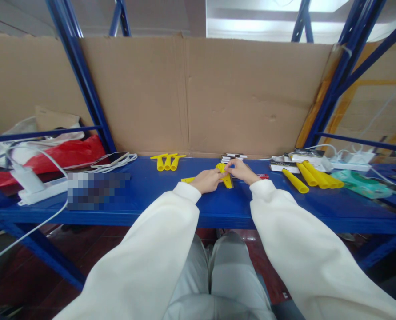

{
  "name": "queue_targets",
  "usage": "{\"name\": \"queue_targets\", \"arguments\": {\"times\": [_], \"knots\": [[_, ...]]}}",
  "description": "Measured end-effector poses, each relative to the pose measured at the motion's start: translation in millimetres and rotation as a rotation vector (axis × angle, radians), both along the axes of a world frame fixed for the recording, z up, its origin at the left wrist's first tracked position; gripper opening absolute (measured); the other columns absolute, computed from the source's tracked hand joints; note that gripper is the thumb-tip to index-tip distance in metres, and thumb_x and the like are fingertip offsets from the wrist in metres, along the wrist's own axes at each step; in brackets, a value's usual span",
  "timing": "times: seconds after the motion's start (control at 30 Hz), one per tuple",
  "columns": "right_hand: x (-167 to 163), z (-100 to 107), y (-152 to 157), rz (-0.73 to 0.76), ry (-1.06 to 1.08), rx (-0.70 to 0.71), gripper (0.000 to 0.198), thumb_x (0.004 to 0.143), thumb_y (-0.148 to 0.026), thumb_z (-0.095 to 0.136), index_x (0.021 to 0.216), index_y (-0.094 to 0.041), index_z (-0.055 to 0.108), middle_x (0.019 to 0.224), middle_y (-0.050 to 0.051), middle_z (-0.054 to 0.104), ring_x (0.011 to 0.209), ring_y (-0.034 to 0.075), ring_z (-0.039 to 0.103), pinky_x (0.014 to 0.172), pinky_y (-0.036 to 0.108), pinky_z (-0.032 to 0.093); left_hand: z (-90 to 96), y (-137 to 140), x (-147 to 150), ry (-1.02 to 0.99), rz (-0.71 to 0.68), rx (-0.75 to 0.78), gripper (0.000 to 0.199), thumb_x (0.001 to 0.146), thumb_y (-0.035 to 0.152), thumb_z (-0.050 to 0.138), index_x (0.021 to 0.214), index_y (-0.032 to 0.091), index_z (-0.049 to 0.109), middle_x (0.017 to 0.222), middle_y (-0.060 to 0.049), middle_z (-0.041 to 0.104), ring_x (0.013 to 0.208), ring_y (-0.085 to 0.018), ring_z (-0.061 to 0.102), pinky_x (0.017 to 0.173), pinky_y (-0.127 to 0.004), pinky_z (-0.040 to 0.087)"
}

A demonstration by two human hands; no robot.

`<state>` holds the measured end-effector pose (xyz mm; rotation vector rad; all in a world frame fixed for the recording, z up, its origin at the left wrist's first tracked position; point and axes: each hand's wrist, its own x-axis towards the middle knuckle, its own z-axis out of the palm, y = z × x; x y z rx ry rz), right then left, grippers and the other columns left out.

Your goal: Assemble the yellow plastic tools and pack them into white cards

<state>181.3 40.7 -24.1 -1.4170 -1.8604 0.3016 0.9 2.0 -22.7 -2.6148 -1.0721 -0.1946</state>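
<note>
Both my hands meet over the middle of the blue shelf (171, 204). My left hand (207, 180) is closed on a small yellow plastic part (227, 181), which tapers toward me. The fingers of my right hand (240, 170) are pinched together at the far end of that part; whether they grip it or something tiny is too small to tell. Beside my left hand lies another flat yellow piece (187, 180), partly hidden by it. Several black-and-white markers or tubes (233, 156) lie just beyond my hands. A red item (263, 176) shows next to my right wrist.
Three yellow T-shaped pieces (167, 162) stand at the back left. Several yellow tapered tubes (313, 174) lie to the right near small boxes (284, 166) and a green plastic packet (362, 184). On the left are a white power strip (44, 190), cables and a phone. Cardboard (224, 98) walls the back.
</note>
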Motion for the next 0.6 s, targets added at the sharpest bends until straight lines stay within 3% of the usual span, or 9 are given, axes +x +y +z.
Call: {"name": "queue_targets", "arguments": {"times": [0.17,0.47,0.6], "knots": [[-4,-1,-3,-0.035,0.157,-0.082,0.008,0.071,-0.011,0.059,0.068,-0.018,0.062,0.083,0.003,0.071,0.091,0.019,0.066,0.091,0.033,0.050,0.4,-1,1,-0.027,-0.010,-0.002,0.044,0.100,0.024,0.041,0.142,0.023,0.055,0.116,-0.013,0.066,0.109,-0.026,0.067,0.087,-0.034,0.053],[-11,0,-9,-0.055,0.425,-0.104,0.016,0.076,-0.011,0.057,0.088,-0.021,0.053,0.096,0.002,0.066,0.092,0.015,0.062,0.088,0.030,0.052,1.4,0,-1,-0.078,0.005,-0.007,0.045,0.101,0.026,0.043,0.144,0.026,0.054,0.115,-0.012,0.065,0.109,-0.025,0.066,0.092,-0.033,0.051],[-9,7,-16,0.057,0.633,-0.319,0.009,0.082,-0.013,0.059,0.086,-0.020,0.055,0.079,0.002,0.067,0.070,0.014,0.064,0.068,0.026,0.055,4.2,2,-4,-0.119,0.058,0.000,0.047,0.101,0.026,0.042,0.147,0.025,0.052,0.114,-0.011,0.066,0.109,-0.024,0.066,0.092,-0.031,0.051]]}}
